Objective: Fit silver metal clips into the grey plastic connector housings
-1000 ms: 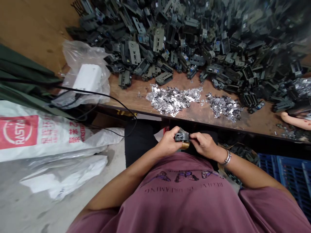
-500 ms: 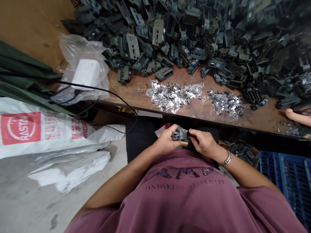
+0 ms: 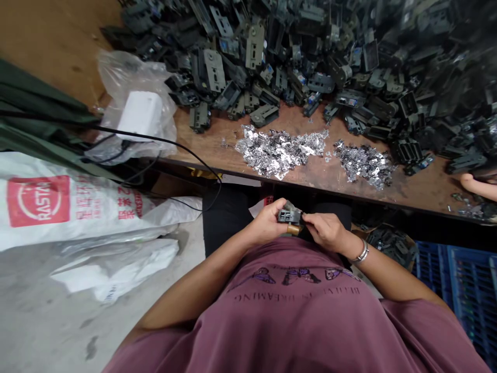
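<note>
The dark grey plastic housing [image 3: 289, 214] I have in my left hand [image 3: 267, 225] is small and blocky, with rectangular openings in the side facing me. It sits slightly tilted above my lap, its left end in my grip. Its right end meets the fingertips of my right hand [image 3: 328, 230]; finer detail there is too small to tell.

R grip [image 3: 326, 230] to silver bits [image 3: 281, 153]: open path over bench edge [image 3: 310, 185]; dark-parts heap [image 3: 272, 67] blocks rear, cable [image 3: 155, 136] L.
</note>
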`<state>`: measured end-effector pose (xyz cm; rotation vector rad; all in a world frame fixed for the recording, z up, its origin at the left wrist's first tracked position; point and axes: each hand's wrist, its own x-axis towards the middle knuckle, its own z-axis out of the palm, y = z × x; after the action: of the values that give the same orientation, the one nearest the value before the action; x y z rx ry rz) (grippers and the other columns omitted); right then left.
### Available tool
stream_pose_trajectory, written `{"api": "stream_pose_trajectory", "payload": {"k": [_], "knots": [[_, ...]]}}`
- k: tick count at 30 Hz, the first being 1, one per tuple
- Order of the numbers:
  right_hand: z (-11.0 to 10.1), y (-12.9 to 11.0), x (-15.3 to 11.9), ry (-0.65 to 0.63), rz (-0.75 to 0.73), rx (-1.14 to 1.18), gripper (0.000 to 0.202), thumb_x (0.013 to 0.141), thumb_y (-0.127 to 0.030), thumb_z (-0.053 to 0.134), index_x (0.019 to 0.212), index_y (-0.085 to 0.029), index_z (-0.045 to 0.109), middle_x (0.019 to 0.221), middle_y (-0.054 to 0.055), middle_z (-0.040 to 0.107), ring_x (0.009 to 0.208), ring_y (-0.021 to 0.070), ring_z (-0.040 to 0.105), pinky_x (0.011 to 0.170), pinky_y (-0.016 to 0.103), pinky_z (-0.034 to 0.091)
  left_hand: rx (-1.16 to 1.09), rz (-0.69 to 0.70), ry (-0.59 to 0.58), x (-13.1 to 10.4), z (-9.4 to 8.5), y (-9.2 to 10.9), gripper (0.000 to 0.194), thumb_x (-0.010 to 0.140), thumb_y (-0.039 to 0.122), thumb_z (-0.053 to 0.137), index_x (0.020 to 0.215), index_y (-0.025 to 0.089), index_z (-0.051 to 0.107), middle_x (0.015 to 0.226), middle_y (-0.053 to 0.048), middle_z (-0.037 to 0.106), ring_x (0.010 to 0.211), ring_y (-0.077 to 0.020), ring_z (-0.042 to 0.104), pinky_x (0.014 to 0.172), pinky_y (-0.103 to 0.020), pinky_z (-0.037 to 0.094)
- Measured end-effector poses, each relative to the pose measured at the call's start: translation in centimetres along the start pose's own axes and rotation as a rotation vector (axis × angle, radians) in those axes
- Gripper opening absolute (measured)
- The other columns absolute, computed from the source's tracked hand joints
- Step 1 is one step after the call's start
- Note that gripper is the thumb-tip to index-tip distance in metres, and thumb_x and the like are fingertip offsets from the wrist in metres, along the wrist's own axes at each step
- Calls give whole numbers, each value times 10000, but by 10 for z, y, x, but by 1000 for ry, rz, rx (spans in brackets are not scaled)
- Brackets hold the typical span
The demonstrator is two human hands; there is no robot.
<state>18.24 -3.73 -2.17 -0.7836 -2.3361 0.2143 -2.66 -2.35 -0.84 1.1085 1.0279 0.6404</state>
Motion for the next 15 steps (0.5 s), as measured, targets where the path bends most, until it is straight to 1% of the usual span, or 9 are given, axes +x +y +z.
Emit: {"api": "stream_pose_trajectory", "payload": {"k": [2, 3, 4, 6, 8, 9, 12, 15], "knots": [[3, -1, -3, 27, -47, -19, 265, 924, -58, 468, 1151, -170, 545, 834, 59, 726, 714, 153, 708, 628, 264, 587, -9, 13, 9, 1, 1, -1, 381, 562, 249, 814, 823, 172, 547, 772, 22, 596, 677, -105, 530, 669, -260, 451], [4, -1, -4, 36, -48, -24, 271, 918, -51, 470, 1149, -169, 547, 862, 70, 728, 746, 159, 713, 648, 270, 593, -10, 18, 15, 2, 1, -1, 381, 562, 250, 814, 820, 172, 545, 769, 23, 594, 677, -105, 528, 668, -260, 449], [5, -1, -4, 45, -24, -22, 271, 913, -50, 474, 1145, -169, 547, 885, 76, 728, 767, 163, 714, 663, 275, 596, -8, 22, 18, 2, 1, -1, 379, 563, 248, 812, 817, 172, 543, 765, 24, 590, 678, -105, 526, 665, -259, 446], [5, -1, -4, 56, 72, -5, 254, 912, -68, 489, 1136, -176, 541, 878, 66, 723, 739, 159, 707, 650, 271, 589, 12, 31, 21, 3, 1, 0, 365, 566, 240, 805, 810, 172, 542, 754, 30, 577, 674, -102, 513, 649, -251, 435], [2, -1, -2, 34, 156, 29, 234, 917, -100, 506, 1134, -185, 530, 837, 45, 713, 668, 147, 687, 603, 256, 567, 32, 39, 22, 3, 0, 0, 349, 568, 230, 798, 797, 172, 542, 727, 43, 553, 654, -92, 488, 621, -235, 417], [0, 0, -1, 8, 170, 48, 231, 920, -114, 511, 1138, -187, 525, 833, 42, 711, 649, 144, 679, 588, 251, 556, 37, 41, 22, 3, 0, 0, 344, 569, 226, 797, 793, 172, 542, 713, 51, 540, 643, -87, 474, 609, -228, 408], [-7, 1, 2, -65, 153, 83, 223, 931, -129, 511, 1148, -185, 516, 861, 54, 714, 649, 143, 676, 581, 247, 537, 20, 26, 15, 3, 0, -1, 346, 559, 216, 798, 788, 173, 542, 694, 60, 527, 626, -80, 460, 597, -222, 401], [-7, 1, 2, -67, 131, 66, 192, 941, -129, 501, 1122, -184, 529, 809, 44, 706, 619, 140, 666, 563, 246, 530, -6, 7, 15, 2, 1, -2, 361, 549, 221, 810, 791, 170, 548, 710, 51, 555, 639, -86, 489, 619, -230, 420]]}}
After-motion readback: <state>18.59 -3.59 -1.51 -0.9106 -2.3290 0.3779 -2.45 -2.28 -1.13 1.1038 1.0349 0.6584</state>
